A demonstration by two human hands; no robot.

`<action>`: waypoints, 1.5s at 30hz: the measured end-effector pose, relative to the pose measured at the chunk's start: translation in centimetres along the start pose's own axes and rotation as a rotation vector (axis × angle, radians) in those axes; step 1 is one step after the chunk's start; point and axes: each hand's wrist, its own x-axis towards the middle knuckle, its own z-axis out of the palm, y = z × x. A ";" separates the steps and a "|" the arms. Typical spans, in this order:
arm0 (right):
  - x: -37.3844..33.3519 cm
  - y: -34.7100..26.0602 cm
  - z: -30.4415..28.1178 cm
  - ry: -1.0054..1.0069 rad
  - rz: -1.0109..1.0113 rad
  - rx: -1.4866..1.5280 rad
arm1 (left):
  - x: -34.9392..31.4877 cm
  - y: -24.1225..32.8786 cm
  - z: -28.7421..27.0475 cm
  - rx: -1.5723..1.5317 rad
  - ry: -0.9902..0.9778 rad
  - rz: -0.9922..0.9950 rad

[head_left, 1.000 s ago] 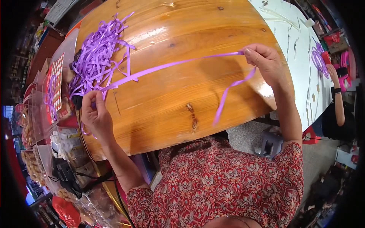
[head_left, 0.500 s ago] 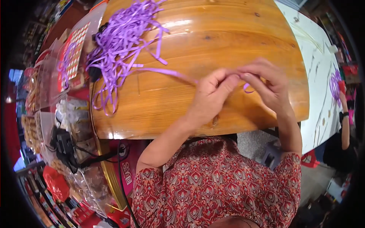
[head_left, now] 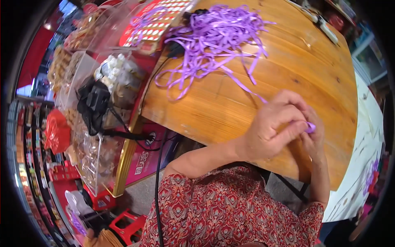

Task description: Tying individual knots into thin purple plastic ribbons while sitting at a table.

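Note:
A tangled pile of purple ribbon (head_left: pixel 224 31) lies on the wooden table (head_left: pixel 312 74). From it one strand (head_left: pixel 245 87) runs across the wood to my hands. My left hand (head_left: pixel 277 127) is closed on this ribbon, thumb and fingers pinched together. Close against it, my right hand (head_left: pixel 316 142) has its fingers curled around the same piece, partly hidden behind the left. A small purple loop (head_left: pixel 311 128) sticks out between the hands. The ribbon inside my fingers is covered. Both hands are held near the table's front edge.
To the left stand clear plastic boxes (head_left: pixel 84 78) of packaged goods and a black device (head_left: pixel 96 101) with cables. A long white tool (head_left: pixel 327 29) lies at the far right. Beyond the table's right side is a white marbled surface (head_left: pixel 343 197). A red stool (head_left: pixel 125 226) stands lower left.
The view has turned, so the table and pile sit further right. My hands have come closer together, the left now overlapping the right. The ribbon loop shows between them.

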 end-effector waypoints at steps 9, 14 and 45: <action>-2.0 7.9 3.8 -0.187 0.092 -0.183 | 0.7 2.9 -2.3 -0.965 0.028 -0.377; 5.2 -3.3 5.6 -0.526 0.436 0.388 | 1.4 3.7 -8.8 -0.382 0.386 -0.131; 42.2 -18.5 21.1 -0.663 0.379 1.568 | -8.0 -3.7 -17.1 0.751 0.076 -0.196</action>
